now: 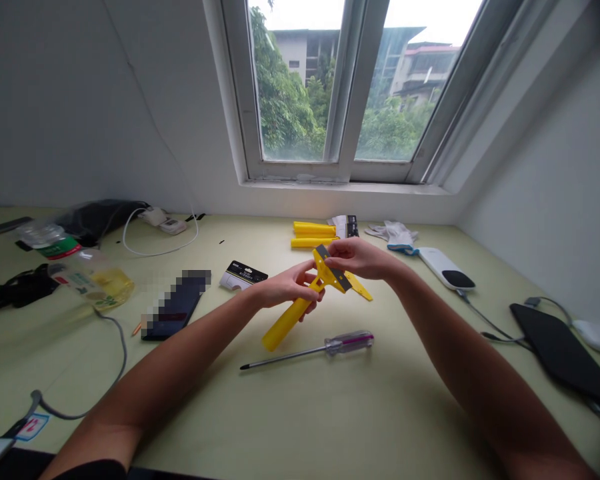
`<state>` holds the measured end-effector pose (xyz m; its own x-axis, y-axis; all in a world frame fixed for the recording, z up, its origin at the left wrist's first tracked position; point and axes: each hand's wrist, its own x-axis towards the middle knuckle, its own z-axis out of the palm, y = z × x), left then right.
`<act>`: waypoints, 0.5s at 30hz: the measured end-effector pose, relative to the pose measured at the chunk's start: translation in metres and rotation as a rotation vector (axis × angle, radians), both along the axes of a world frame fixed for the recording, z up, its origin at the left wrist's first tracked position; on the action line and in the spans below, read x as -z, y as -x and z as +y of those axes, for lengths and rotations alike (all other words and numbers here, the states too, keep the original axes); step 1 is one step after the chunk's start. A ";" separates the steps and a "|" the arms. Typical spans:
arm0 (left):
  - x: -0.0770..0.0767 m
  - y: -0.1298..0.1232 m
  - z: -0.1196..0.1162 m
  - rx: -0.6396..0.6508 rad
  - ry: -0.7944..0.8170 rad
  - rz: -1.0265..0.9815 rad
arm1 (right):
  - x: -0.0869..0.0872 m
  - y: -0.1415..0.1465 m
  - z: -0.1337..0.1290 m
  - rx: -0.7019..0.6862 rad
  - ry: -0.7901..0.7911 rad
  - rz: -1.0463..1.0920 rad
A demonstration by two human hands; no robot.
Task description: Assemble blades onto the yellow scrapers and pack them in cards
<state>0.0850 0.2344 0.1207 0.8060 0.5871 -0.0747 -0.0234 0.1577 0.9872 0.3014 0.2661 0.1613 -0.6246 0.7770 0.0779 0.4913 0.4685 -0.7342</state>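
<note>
Above the middle of the table I hold a yellow scraper [286, 325], its handle slanting down toward the lower left. My left hand [293, 285] wraps round its neck, just below the head. A dark grey metal blade [341, 278] lies across the head, and my right hand [353, 257] pinches it near its middle; the fingertips are partly hidden. Beneath my right hand, a flat yellow plate [360, 287] rests on the table, partly covered. A screwdriver [347, 343] with a clear and purple handle lies in front of the scraper, its tip pointing left.
More yellow handles [314, 233] lie at the back beside packaging. Behind my left hand is a black-and-white card [243, 275]. A phone [177, 307] and a tilted bottle [87, 273] are left. Gloves [394, 233], a white device [445, 267] and a cabled black device [563, 350] are right.
</note>
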 end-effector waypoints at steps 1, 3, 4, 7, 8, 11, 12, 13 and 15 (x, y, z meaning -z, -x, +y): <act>0.001 -0.002 -0.001 -0.011 -0.002 -0.012 | -0.001 0.002 -0.002 -0.007 0.001 -0.007; 0.005 -0.007 -0.003 -0.033 -0.030 -0.021 | -0.004 0.005 -0.007 -0.031 0.024 -0.008; 0.007 -0.009 -0.004 -0.047 -0.050 -0.018 | -0.006 0.006 -0.009 -0.047 0.044 -0.007; 0.011 -0.013 -0.006 -0.111 -0.092 -0.012 | -0.011 0.005 -0.012 -0.082 0.090 -0.010; 0.012 -0.015 -0.007 -0.134 -0.095 -0.020 | -0.012 0.004 -0.013 -0.085 0.097 -0.009; 0.013 -0.017 -0.009 -0.188 -0.074 -0.050 | -0.011 0.003 -0.012 -0.079 0.123 0.009; 0.013 -0.018 -0.009 -0.207 -0.059 -0.054 | -0.011 0.003 -0.012 -0.078 0.132 0.015; 0.013 -0.019 -0.010 -0.226 -0.043 -0.056 | -0.010 0.003 -0.011 -0.076 0.135 0.019; 0.014 -0.021 -0.012 -0.263 -0.008 -0.055 | -0.008 0.004 -0.010 -0.073 0.130 0.016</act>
